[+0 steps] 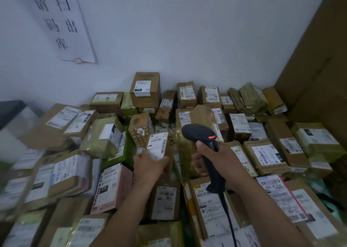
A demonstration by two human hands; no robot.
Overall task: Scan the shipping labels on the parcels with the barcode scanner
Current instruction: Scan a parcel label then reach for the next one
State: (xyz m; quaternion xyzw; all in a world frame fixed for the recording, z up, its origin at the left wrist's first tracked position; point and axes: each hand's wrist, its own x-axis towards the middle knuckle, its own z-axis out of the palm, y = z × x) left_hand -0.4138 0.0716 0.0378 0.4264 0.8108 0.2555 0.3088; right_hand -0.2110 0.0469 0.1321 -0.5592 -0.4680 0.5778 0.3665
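While the left hand props up a small parcel, the right hand holds the barcode scanner just beside it.
Raised over the pile of parcels, the small parcel sits at nine o'clock of the scanner's head. It looks light and stiff-sided, an easy one-hand lift, best taken by its lower end so the shipping label stays uncovered. The left hand's thumb and fingers curl round that bottom end. The right hand is wrapped tight round the scanner's handle, forearm reaching in from five o'clock, cable trailing toward six.
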